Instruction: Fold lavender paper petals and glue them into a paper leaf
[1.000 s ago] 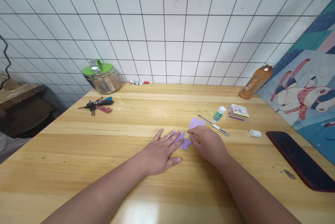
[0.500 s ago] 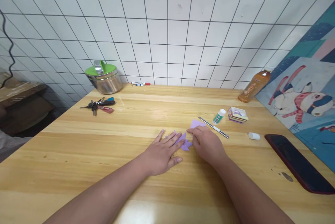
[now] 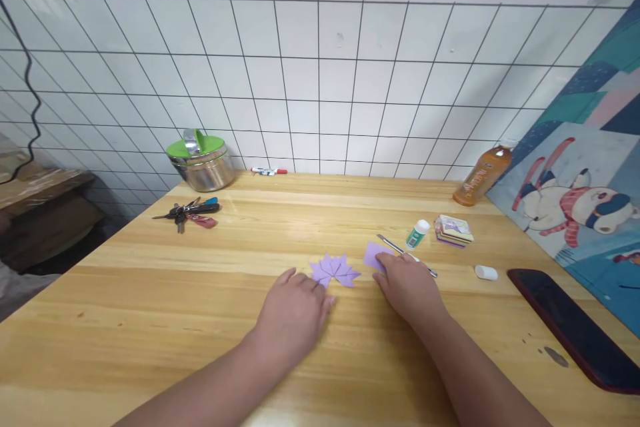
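Note:
A purple folded-paper shape (image 3: 335,271) with pointed, leaf-like tips lies flat on the wooden table (image 3: 300,227). My left hand (image 3: 295,307) rests at its lower left edge. Its fingers are slightly bent and the thumb stands apart, with nothing seen in its hold. To the right, my right hand (image 3: 410,284) has its index finger and thumb at the edge of a square purple paper (image 3: 376,255), covering its right part. Just behind that hand lies a slim metal craft knife (image 3: 393,243), its middle partly hidden by the fingers.
A glue stick (image 3: 417,234), a stack of coloured paper (image 3: 453,230), a white cap (image 3: 486,272) and a phone (image 3: 575,327) lie on the right. An orange drink bottle (image 3: 483,175) stands behind. Keys (image 3: 187,212), a green-lidded pot (image 3: 203,164) and a marker (image 3: 269,171) are at back left.
My left hand has drawn back off the folded shape, which now shows almost whole. My right hand has shifted from beside the shape onto the square paper. The view has tilted up slightly.

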Action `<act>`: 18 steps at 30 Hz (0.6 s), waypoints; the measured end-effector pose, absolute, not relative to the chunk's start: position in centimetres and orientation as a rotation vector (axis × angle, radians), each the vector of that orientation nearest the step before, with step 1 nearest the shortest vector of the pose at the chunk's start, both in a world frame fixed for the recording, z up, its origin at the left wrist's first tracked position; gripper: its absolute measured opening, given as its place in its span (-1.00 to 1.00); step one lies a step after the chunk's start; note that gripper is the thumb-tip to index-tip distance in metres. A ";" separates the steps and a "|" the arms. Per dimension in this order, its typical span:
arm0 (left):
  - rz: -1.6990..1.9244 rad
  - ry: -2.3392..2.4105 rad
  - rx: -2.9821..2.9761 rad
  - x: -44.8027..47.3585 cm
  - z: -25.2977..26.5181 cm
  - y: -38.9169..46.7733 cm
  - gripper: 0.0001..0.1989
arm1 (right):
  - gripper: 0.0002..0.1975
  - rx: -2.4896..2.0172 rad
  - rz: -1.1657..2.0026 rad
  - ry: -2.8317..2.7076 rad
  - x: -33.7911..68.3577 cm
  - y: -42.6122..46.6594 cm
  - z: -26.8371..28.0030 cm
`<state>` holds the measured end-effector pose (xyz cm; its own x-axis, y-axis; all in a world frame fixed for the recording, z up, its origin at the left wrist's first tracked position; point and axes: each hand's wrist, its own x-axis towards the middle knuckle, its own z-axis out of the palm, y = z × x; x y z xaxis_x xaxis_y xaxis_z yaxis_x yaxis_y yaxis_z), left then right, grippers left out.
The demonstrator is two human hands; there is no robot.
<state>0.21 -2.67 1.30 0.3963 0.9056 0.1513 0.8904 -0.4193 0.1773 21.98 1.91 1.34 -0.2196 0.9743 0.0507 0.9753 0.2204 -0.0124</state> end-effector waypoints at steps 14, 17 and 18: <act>0.363 1.799 2.547 0.0 -1.3 -1.1 -0.42 | -0.76 -1.787 -0.173 -2.428 21.9 1.8 1.5; 0.592 1.764 2.428 -0.6 -0.9 -0.1 -0.43 | -0.72 -1.501 -0.123 -2.466 21.4 1.1 1.9; 0.696 1.727 2.336 -0.7 -0.7 0.2 -0.46 | -0.70 -1.391 -0.119 -2.486 21.3 0.9 2.0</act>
<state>-0.68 0.23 -0.71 0.2278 0.9347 0.2730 0.8628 -0.3237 0.3883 21.27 0.87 1.97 -0.4918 0.8212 0.2896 0.8451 0.5302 -0.0683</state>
